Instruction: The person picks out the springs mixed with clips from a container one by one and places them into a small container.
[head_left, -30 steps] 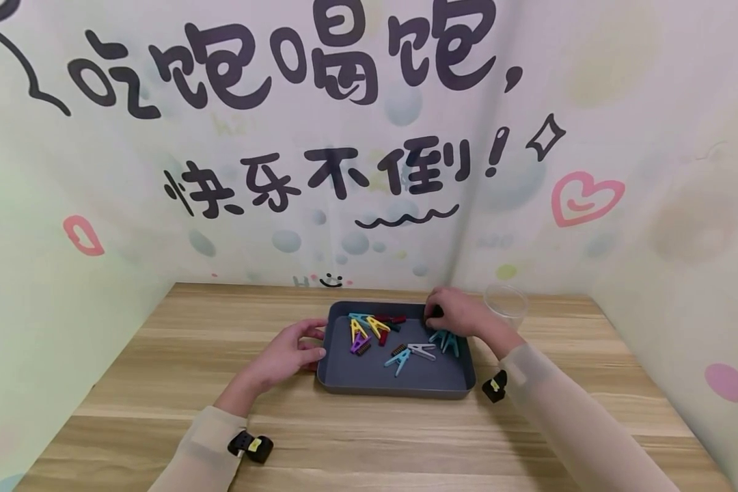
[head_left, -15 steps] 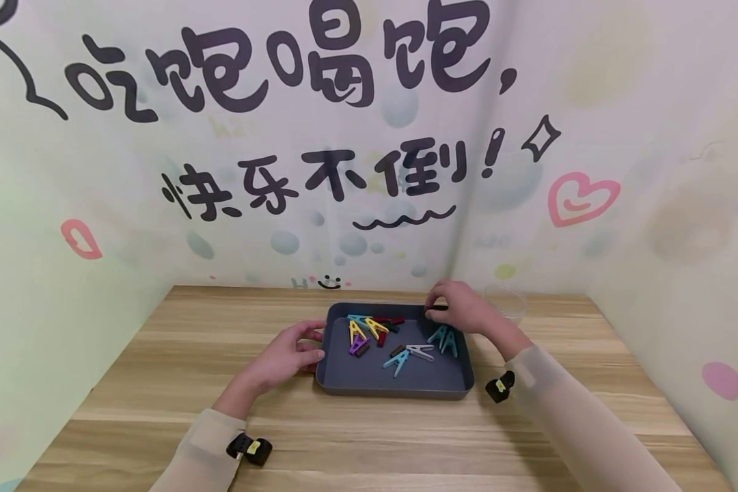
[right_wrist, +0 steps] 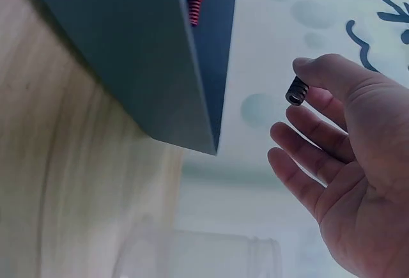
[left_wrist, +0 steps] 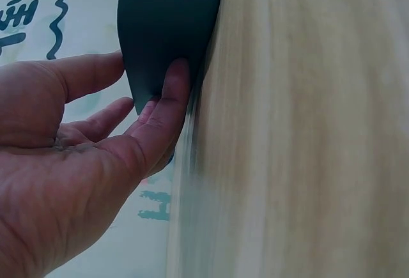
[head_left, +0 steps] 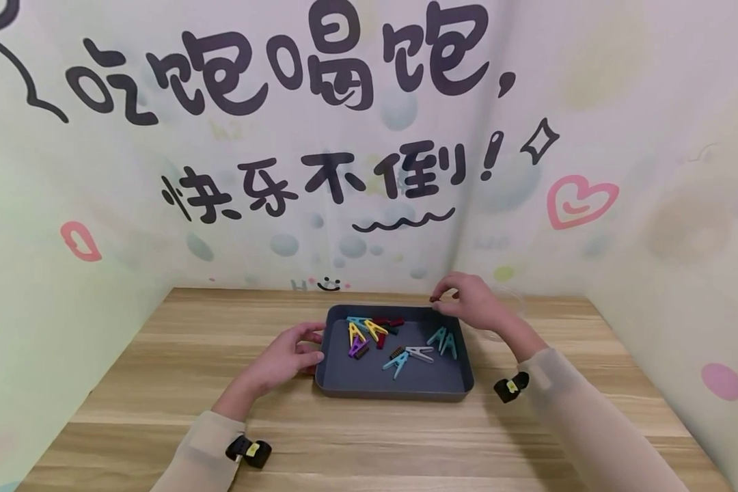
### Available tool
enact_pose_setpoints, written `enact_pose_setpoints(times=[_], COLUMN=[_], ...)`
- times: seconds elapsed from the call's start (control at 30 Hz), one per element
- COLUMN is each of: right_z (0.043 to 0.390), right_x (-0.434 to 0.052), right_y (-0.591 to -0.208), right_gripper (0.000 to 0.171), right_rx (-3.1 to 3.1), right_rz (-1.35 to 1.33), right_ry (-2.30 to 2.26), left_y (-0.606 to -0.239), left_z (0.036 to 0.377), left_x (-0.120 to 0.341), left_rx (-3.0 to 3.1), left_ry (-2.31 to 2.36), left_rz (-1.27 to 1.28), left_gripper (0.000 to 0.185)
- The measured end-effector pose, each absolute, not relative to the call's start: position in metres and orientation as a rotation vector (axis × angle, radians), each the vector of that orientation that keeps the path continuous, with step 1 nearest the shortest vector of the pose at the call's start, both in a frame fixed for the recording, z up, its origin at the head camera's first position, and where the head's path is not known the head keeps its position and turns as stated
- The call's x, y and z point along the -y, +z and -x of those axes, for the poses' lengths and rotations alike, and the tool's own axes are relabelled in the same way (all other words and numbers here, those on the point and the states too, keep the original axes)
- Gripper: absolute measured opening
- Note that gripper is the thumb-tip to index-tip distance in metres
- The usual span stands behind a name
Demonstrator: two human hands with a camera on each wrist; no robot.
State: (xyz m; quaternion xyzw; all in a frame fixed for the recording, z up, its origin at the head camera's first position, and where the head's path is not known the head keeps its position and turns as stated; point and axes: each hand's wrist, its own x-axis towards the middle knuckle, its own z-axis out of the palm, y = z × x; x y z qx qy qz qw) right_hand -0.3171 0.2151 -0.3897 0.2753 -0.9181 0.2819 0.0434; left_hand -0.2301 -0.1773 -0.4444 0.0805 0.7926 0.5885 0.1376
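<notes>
Taking the tray (head_left: 357, 380) as a clock in the head view, with 12 o'clock at the far side, the right hand (head_left: 472, 302) is above the rim at about 1 o'clock. Its thumb and forefinger are closed in a pinch on a small ribbed piece (right_wrist: 297, 91), dark and like a short spring; the other three fingers are slightly bent and hold nothing. This piece is in the air, just beyond the far rim.

At 9 o'clock, the left hand (head_left: 283, 357) has loosely bent, half-open fingers, which touch the outer wall of the tray.

Inside the tray, yellow pegs (head_left: 376, 330) lie at 10 o'clock, a purple peg (head_left: 357, 347) at 9 and teal pegs (head_left: 448, 345) near 3. Close to the middle are a grey peg (head_left: 421, 354) and a light-blue peg (head_left: 396, 365). A clear container (right_wrist: 217, 252) stands outside at 2 o'clock, partly hidden by the right hand.
</notes>
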Motion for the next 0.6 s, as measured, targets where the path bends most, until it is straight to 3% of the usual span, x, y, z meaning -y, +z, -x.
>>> enact_pose_setpoints(times=[0.6], right_z=[0.306], right_x=[-0.249], right_y=[-0.368], right_gripper=[0.010], right_rx=[2.721], right_rz=[-0.735], right_ry=[0.923], left_y=[-0.447], left_z=[0.231], left_x=[0.179], left_rx=[-2.274], left_ry=[1.709], left_rz=[-0.254], left_gripper=[0.059])
